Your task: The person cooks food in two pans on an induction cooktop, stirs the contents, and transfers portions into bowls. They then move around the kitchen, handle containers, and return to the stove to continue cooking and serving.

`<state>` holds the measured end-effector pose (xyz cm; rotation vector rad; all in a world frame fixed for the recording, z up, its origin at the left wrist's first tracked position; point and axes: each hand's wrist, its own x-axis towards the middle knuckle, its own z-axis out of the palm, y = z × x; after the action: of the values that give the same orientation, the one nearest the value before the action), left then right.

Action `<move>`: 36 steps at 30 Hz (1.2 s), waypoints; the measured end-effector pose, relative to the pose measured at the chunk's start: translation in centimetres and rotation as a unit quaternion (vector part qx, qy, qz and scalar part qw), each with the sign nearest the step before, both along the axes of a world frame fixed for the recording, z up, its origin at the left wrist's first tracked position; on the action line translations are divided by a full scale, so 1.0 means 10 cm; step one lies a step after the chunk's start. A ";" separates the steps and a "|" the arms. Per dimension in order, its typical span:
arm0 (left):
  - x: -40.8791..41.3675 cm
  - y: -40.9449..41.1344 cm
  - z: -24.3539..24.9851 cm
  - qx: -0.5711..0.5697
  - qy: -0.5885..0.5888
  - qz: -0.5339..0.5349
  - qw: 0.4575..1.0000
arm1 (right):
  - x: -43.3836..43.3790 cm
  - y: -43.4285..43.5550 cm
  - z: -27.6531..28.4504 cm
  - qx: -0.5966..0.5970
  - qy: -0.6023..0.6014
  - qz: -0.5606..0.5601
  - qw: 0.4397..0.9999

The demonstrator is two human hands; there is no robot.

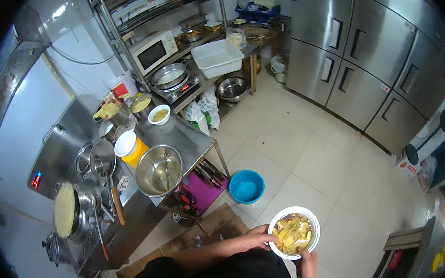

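Observation:
A white bowl (316, 228) holds yellowish food pieces in liquid, some of them flat slices. My left hand (255, 237) grips its left rim, with the thumb over the edge. On the lower right rim, my right hand (307, 263) is closed around the edge. The bowl is held level in front of my body, above the tiled floor. To the left, a large steel bowl (159, 171) with a utensil inside stands on the steel table (184, 135). A smaller white bowl (159, 115) with yellowish food sits at that table's far side.
A blue basin (247, 186) is on the floor beyond my left hand. Flattened cardboard (224, 221) lies near my feet. Steel refrigerators (372, 45) line the far wall. Left are ladles and pots by a steel splashback (54, 155). A glass-fronted cabinet (404, 257) stands at right.

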<state>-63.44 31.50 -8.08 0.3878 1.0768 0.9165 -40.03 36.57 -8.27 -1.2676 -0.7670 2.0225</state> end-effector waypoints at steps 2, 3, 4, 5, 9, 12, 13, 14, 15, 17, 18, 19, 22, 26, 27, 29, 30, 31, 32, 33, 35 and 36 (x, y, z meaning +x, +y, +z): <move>0.10 0.32 0.16 0.011 0.001 0.011 1.000 | 0.07 0.38 0.13 0.003 0.013 0.003 1.000; 0.14 0.47 0.18 0.011 0.015 0.011 1.000 | 0.11 0.55 0.17 0.007 0.021 0.004 1.000; 0.17 0.60 0.14 0.013 0.007 0.015 1.000 | 0.15 0.73 0.18 0.021 0.014 0.028 0.999; 0.18 0.71 0.09 0.015 -0.001 0.037 0.999 | 0.16 0.91 0.18 0.027 0.010 0.048 0.998; 0.12 1.06 -0.06 0.015 -0.080 0.113 0.990 | 0.03 1.47 0.29 0.043 -0.024 0.117 0.992; -0.09 1.27 0.00 0.009 -0.127 0.194 0.973 | -0.13 1.83 0.15 0.050 -0.024 0.173 0.983; -0.22 1.32 -0.03 -0.003 -0.119 0.218 0.969 | -0.22 1.94 0.13 0.045 -0.008 0.168 0.985; -0.37 1.35 -0.09 -0.014 -0.109 0.241 0.964 | -0.35 2.04 0.13 0.041 0.008 0.162 0.986; -0.51 1.38 -0.13 -0.027 -0.103 0.263 0.959 | -0.47 2.15 0.12 0.036 0.021 0.155 0.987; -0.84 1.48 -0.07 -0.081 -0.091 0.316 0.941 | -0.66 2.44 0.10 0.031 -0.027 0.169 0.985; -1.04 1.48 -0.16 -0.093 -0.081 0.345 0.931 | -0.72 2.57 0.07 0.034 -0.064 0.172 0.982; -1.26 1.53 -0.15 -0.102 -0.072 0.373 0.920 | -0.78 2.72 0.04 0.043 -0.100 0.174 0.979; -1.86 1.65 -0.23 -0.072 0.002 0.479 0.875 | -0.78 3.08 -0.14 0.048 -0.197 0.178 0.963; -2.82 1.69 -0.79 0.028 -0.010 0.619 0.785 | -0.71 3.56 -0.36 0.061 -0.319 0.298 0.898; -3.04 1.73 -0.75 0.030 -0.008 0.640 0.768 | -0.70 3.68 -0.40 0.069 -0.351 0.318 0.878; -3.54 1.61 -1.18 0.046 -0.031 0.721 0.690 | -0.71 3.91 -0.46 0.077 -0.386 0.343 0.853; -3.77 1.63 -1.22 0.034 -0.037 0.744 0.667 | -0.70 4.00 -0.50 0.075 -0.395 0.338 0.851; -3.97 1.63 -1.23 0.023 -0.039 0.765 0.642 | -0.68 4.07 -0.54 0.074 -0.400 0.332 0.851; -4.17 1.53 -1.35 0.014 -0.030 0.774 0.632 | -0.68 4.15 -0.60 0.070 -0.395 0.335 0.852; -4.36 1.49 -1.43 0.006 -0.022 0.781 0.624 | -0.67 4.21 -0.66 0.053 -0.391 0.333 0.856; -4.58 1.60 -1.33 0.009 -0.023 0.817 0.576 | -0.62 4.30 -0.76 0.017 -0.388 0.321 0.864; -4.73 1.57 -1.37 0.010 -0.040 0.827 0.560 | -0.62 4.36 -0.79 0.007 -0.391 0.333 0.858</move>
<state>-110.77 47.15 -21.81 -0.9420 1.1546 2.5630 -46.26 80.14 -16.20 -2.0547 -1.7991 1.9187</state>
